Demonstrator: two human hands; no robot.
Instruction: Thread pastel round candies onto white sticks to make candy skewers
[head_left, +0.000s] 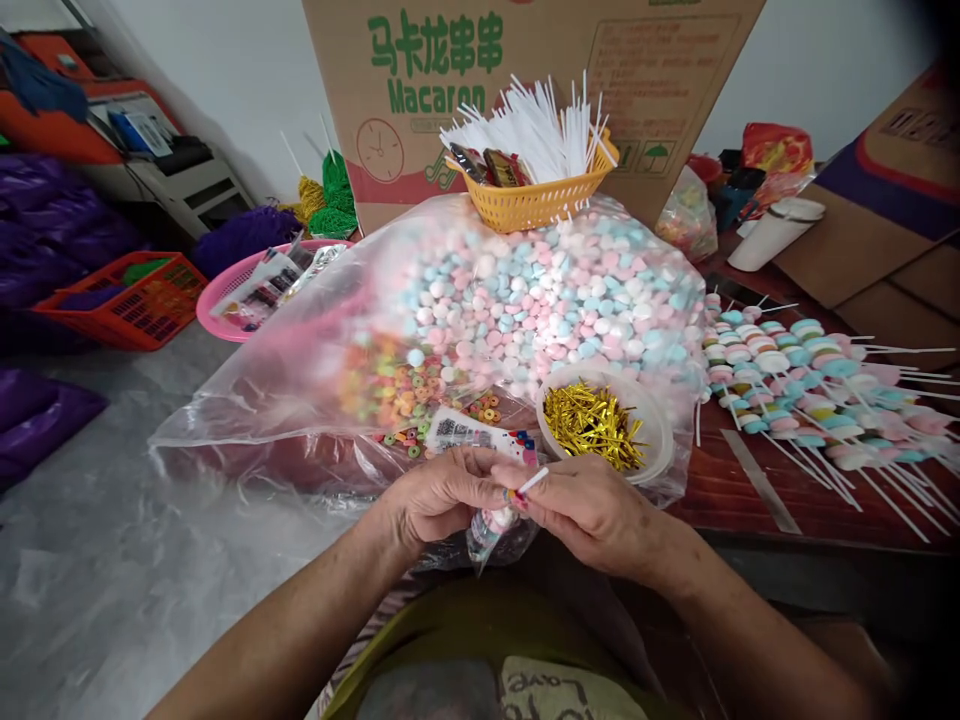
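Note:
Both hands meet in front of my body around a small bagged marshmallow skewer (489, 527) with a white stick poking up between the fingers. My left hand (450, 490) pinches the gathered neck of the clear wrapper, its thumb near the stick. Closed on the neck and stick from the other side is my right hand (592, 510). The wrapped sweets hang below the fingers, partly hidden by them. Just beyond lie printed plastic wrappers (465, 430). A round tub (664, 455) holds gold twist ties (589, 420).
A large clear bag (247, 400) holds pastel marshmallows (510, 300) and ring-shaped sweets (420, 380). An orange basket (525, 205) of white sticks stands behind, before a cardboard box (562, 40). Finished skewers (817, 390) are heaped at right. A pink basin (214, 300) sits left.

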